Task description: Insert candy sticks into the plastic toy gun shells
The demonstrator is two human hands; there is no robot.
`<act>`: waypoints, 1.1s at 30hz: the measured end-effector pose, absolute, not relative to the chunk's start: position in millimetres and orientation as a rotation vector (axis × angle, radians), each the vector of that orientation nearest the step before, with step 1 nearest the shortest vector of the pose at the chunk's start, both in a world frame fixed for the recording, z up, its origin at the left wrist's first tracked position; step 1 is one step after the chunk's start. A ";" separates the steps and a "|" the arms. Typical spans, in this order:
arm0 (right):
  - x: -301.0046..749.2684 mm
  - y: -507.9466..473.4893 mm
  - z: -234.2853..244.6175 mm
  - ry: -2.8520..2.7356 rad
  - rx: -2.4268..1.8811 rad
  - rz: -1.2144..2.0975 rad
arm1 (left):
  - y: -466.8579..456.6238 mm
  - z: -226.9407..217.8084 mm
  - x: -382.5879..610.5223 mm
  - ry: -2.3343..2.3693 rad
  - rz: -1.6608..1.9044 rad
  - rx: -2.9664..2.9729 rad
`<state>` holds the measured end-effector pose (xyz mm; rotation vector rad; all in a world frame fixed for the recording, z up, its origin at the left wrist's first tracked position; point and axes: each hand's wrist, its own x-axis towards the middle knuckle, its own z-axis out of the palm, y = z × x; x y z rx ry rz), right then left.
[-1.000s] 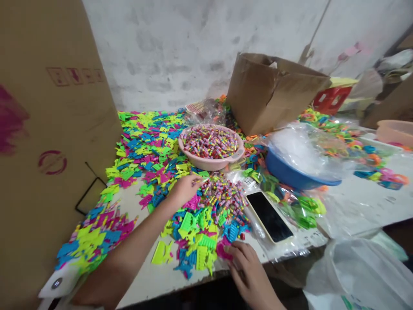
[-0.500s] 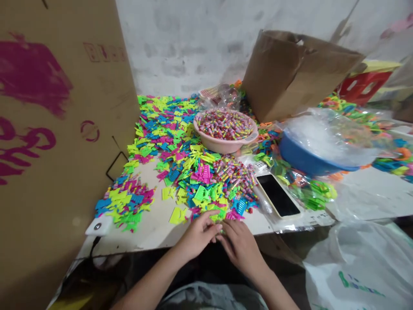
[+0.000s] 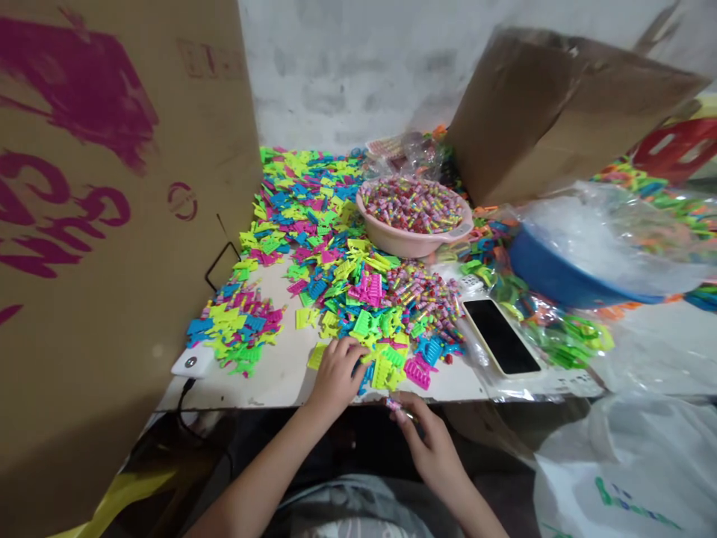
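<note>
My right hand [image 3: 426,433] is just off the table's front edge, thumb and fingers pinched on a small pink printed tube [image 3: 393,404]. My left hand [image 3: 337,373] reaches onto the near edge of a pile of flat neon plastic pieces [image 3: 386,366]. Its fingers are apart and slightly curled, touching the pieces, with nothing visibly held. Beside these lies a heap of similar little printed tubes [image 3: 426,299]. Behind it, a pink basin [image 3: 392,240] is filled with more tubes. A smaller cluster of coloured pieces with tubes among them [image 3: 240,329] lies to the left.
A tall cardboard box [image 3: 196,134] borders the left side. A phone [image 3: 501,336] lies right of the heap, near a blue basin [image 3: 554,276] holding clear plastic bags. Another carton [image 3: 520,127] leans at the back. A white bag [image 3: 632,463] hangs at the front right.
My hands were together at the table edge and have parted. The left moved forward onto the plastic pieces; the right stays low, now showing the small tube. The view has shifted left.
</note>
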<state>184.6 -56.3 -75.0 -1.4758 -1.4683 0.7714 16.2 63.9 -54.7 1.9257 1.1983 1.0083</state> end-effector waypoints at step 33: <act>167.3 -30.4 -17.3 -1.339 -1.239 0.954 | 18.3 11.5 5.3 0.902 0.779 0.685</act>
